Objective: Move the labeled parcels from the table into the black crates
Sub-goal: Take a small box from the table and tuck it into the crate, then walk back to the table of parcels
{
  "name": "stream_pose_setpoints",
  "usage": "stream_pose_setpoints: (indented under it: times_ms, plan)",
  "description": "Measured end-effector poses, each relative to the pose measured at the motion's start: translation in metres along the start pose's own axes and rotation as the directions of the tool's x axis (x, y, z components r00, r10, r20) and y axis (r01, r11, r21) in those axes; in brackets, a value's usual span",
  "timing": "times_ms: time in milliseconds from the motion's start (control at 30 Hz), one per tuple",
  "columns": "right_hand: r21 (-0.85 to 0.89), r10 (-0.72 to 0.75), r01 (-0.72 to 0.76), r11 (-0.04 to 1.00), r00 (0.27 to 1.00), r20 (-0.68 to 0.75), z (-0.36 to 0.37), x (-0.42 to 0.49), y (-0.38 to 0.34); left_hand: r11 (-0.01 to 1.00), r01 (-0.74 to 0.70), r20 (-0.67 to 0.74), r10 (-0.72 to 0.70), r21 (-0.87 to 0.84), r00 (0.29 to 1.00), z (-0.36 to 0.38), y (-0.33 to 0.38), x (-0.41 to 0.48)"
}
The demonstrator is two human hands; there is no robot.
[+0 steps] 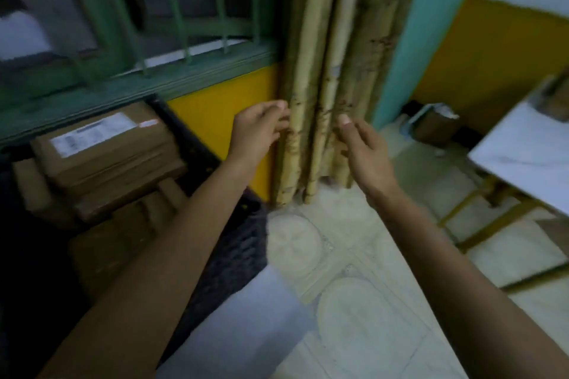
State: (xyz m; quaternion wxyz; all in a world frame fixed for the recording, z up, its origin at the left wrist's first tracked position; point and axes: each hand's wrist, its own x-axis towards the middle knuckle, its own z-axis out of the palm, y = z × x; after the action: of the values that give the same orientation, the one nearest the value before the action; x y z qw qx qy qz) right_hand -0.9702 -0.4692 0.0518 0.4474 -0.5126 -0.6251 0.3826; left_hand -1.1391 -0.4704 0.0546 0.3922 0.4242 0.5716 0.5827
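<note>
A black crate point(237, 255) stands at the left under the window, packed with several brown cardboard parcels. The top parcel point(104, 151) carries a white label. My left hand point(258, 129) is stretched out in the air to the right of the crate, fingers loosely bent, holding nothing. My right hand point(360, 144) is raised beside it, fingers relaxed and empty. Both hands hover in front of a bundle of bamboo poles point(326, 71). A white table point(523, 148) shows at the right edge.
The bamboo poles lean in the corner against a yellow and teal wall. A green barred window point(138, 18) runs above the crate. A dark bin point(434, 123) sits on the patterned tile floor point(354, 301) near the table's yellow legs.
</note>
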Motion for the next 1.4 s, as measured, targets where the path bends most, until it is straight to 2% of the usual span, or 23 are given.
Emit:
stream_pose_setpoints:
  times_ms: [67,167,333,533,667,833,933,1100,1200,1300,1400]
  plan:
    - [0.126,0.117,-0.106,0.986,0.989,-0.085,-0.063,-0.015,0.015,0.997,0.038,0.149,-0.028,-0.062,0.988,0.066,0.005,-0.022]
    - [0.277,0.240,-0.182,0.943,0.952,-0.192,-0.162,-0.050,0.037,0.991,0.106,0.351,-0.069,-0.087,0.934,0.173,0.011,-0.065]
    - [0.341,0.328,-0.199,0.919,0.864,-0.381,-0.326,-0.121,0.080,0.988,0.142,0.543,-0.087,-0.061,0.835,0.339,0.013,-0.150]
    - [0.353,0.424,-0.276,0.894,0.777,-0.466,-0.481,-0.203,0.124,0.984,0.157,0.659,-0.064,-0.083,0.750,0.482,0.010,-0.243]
    - [0.419,0.438,-0.229,0.879,0.735,-0.517,-0.554,-0.236,0.144,0.985,0.168,0.749,-0.081,-0.041,0.658,0.555,0.011,-0.292]
    - [0.510,0.479,-0.175,0.842,0.676,-0.559,-0.627,-0.255,0.173,0.989,0.147,0.810,-0.060,-0.033,0.584,0.644,0.011,-0.326]
    - [0.533,0.504,-0.161,0.831,0.623,-0.598,-0.677,-0.262,0.197,0.983,0.183,0.847,-0.075,-0.027,0.526,0.707,0.002,-0.339]
    - [0.551,0.512,-0.098,0.829,0.530,-0.676,-0.782,-0.256,0.245,0.964,0.267,0.915,-0.107,0.000,0.388,0.825,-0.015,-0.356]
    - [0.538,0.495,-0.073,0.840,0.508,-0.704,-0.850,-0.230,0.268,0.949,0.314,0.939,-0.099,-0.010,0.329,0.903,-0.014,-0.355]
    - [0.524,0.485,-0.076,0.848,0.510,-0.711,-0.912,-0.197,0.288,0.945,0.326,0.948,-0.086,-0.020,0.307,0.977,-0.008,-0.344]
    - [0.507,0.474,-0.081,0.858,0.502,-0.724,-0.965,-0.168,0.308,0.948,0.316,0.945,-0.078,-0.028,0.318,1.038,-0.003,-0.328]
